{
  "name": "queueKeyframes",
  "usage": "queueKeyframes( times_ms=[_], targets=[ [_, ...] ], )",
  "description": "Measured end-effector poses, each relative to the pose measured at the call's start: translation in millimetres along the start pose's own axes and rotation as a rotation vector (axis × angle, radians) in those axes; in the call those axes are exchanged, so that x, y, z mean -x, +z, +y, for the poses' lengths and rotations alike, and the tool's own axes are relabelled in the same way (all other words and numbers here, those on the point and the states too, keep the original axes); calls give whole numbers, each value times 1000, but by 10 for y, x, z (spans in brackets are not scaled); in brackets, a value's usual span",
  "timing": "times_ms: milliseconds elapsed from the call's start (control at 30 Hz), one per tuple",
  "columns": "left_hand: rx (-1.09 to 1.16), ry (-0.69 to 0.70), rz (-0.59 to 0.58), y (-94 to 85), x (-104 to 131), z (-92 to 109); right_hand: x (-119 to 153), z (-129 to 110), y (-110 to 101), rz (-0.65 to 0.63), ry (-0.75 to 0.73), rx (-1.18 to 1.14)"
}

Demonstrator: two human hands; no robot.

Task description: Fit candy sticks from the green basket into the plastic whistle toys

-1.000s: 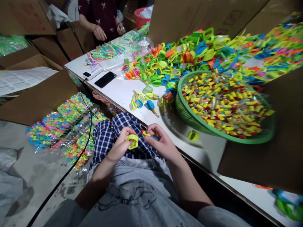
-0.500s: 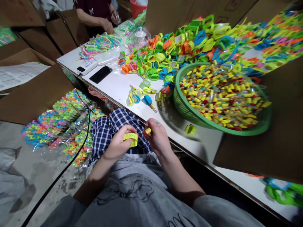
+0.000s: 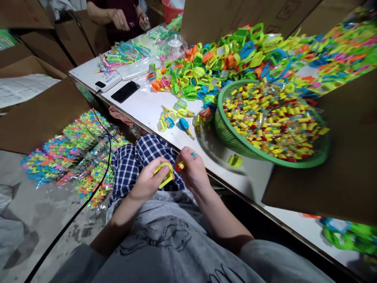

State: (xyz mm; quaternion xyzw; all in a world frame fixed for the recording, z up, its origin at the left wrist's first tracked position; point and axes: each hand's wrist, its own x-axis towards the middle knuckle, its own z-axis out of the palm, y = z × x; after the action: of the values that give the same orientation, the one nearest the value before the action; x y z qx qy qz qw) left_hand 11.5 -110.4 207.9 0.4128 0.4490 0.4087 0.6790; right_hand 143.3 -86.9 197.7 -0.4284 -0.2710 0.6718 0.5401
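Head view, left to right: one open cardboard box (image 3: pixel 35 114) stands above clear, glossy plastic bags (image 3: pixel 61 153) of small multicoloured pieces on the floor, beside one thin black cable (image 3: pixel 88 196). Across the white, smooth table (image 3: pixel 150 114), one of a co-worker's two visible hands (image 3: pixel 119 19) is higher and farther left than in the preceding frame, apart from the heap of pastel strips (image 3: pixel 125 55). One flat black phone (image 3: pixel 125 92) lies near the table edge. The left hand (image 3: pixel 147 181) pinches one yellow band (image 3: pixel 166 180), thumb and fingers closed on it; the band, formerly showing its strap broadside, is now turned so that its looped outline shows, the thumb across it. Just beside it, the right hand (image 3: pixel 194 171) has its fingers curled closed around one red-and-yellow cylindrical piece (image 3: pixel 180 166), red end toward the band and now nearer to it; the two parts are apart, above the checked fabric (image 3: pixel 123 169) of the lap. Beyond lie several loose assembled pieces, two of them blue (image 3: pixel 183 124). One green, perforated basket (image 3: pixel 228 131) holds too many yellow-and-red pieces to count; one yellow-green band (image 3: pixel 235 160) lies near its base.
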Motion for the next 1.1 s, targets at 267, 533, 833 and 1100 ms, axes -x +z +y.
queueKeyframes(
  times_ms=[267, 533, 833, 1100],
  targets=[
    [-6, -12, -17, -1, 17, 20, 31, 7, 110, 23, -24, 49],
    [-171, 143, 60, -91, 58, -62, 35, -4, 173, 32, -73, 21],
    [-313, 321, 235, -35, 53, -28, 48, -26, 166, 50, -107, -28],
    [-558, 560, 281, -41, 71, 42, 69, 28, 71, -84, -145, -26]
  ],
)
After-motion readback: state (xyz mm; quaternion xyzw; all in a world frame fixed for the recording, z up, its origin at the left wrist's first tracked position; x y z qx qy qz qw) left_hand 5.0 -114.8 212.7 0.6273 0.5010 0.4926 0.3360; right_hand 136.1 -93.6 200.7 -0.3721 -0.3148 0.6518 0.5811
